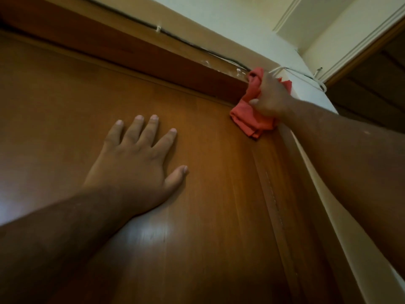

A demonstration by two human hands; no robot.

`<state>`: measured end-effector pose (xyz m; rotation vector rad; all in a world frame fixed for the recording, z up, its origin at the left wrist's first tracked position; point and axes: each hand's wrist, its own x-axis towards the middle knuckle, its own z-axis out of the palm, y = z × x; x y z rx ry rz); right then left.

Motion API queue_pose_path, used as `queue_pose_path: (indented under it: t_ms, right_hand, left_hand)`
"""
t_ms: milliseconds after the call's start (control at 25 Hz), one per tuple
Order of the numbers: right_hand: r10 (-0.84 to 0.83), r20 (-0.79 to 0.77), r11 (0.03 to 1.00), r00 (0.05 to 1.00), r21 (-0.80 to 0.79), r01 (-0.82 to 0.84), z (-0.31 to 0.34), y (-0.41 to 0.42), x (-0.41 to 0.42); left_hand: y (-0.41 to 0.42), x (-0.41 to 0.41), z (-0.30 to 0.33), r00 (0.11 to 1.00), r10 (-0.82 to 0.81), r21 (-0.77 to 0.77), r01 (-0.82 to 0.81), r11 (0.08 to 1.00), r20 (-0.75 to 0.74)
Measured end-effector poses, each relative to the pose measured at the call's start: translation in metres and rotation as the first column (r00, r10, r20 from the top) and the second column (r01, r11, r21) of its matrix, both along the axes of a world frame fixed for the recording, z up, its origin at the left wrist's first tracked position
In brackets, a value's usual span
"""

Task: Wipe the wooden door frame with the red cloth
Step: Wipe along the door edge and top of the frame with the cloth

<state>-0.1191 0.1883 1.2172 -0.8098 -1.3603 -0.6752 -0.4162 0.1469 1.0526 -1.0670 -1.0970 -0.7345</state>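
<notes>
The view looks up at a brown wooden door (208, 194) and its wooden door frame (153, 55), whose top rail runs from upper left to the upper right corner. My right hand (270, 95) grips a bunched red cloth (252, 119) and presses it into that top right corner of the frame. The cloth hangs folded below the fingers, against the door. My left hand (135, 154) lies flat on the door face with fingers spread, holding nothing.
A dark cable (171, 35) runs along the top of the frame, and a white cord (306, 76) crosses the cream wall (241, 20) beside the corner. White moulding (355, 47) and another wooden opening (377, 84) sit at the upper right.
</notes>
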Motion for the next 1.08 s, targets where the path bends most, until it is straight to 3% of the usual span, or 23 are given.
queue_pose_path:
  t_ms: [120, 240, 320, 480, 600, 760, 960, 1080]
  right_hand:
    - [-0.012, 0.123, 0.993, 0.992, 0.119, -0.003, -0.005, -0.017, -0.018]
    - [-0.044, 0.332, 0.955, 0.942, 0.290, -0.058, -0.004, -0.038, -0.091]
    - [-0.046, 0.399, 0.941, 0.916, 0.325, -0.095, -0.007, -0.044, -0.125]
    - [-0.081, 0.199, 0.947, 0.977, 0.320, 0.013, -0.014, -0.012, -0.069]
    - [-0.189, 0.042, 0.969, 0.981, 0.170, 0.179, -0.010, 0.009, -0.020]
    - [-0.127, 0.028, 0.981, 0.992, 0.154, 0.121, -0.002, 0.010, -0.023]
    - [-0.036, 0.184, 0.965, 0.982, 0.263, -0.014, 0.003, -0.043, -0.106]
    - [-0.056, 0.324, 0.936, 0.944, 0.346, -0.064, 0.006, -0.094, -0.201]
  left_hand:
    - [0.001, 0.002, 0.001, 1.000, -0.007, -0.003, 0.007, 1.000, 0.012]
    - [0.000, 0.001, 0.001, 1.000, 0.006, -0.004, -0.005, 1.000, 0.013]
    - [-0.003, 0.001, 0.001, 1.000, 0.015, -0.031, -0.015, 0.999, 0.011]
    - [-0.008, 0.003, -0.003, 0.999, 0.034, -0.082, -0.031, 0.996, 0.042]
    - [-0.011, 0.005, -0.002, 0.998, 0.021, -0.107, -0.016, 0.994, 0.053]
    - [-0.034, -0.020, -0.001, 0.999, 0.052, -0.201, -0.052, 0.978, -0.006]
    - [-0.089, -0.102, -0.030, 0.948, 0.151, -0.089, -0.131, 0.987, 0.279]
    - [-0.092, -0.118, -0.041, 0.958, 0.083, -0.108, -0.055, 0.993, 0.275]
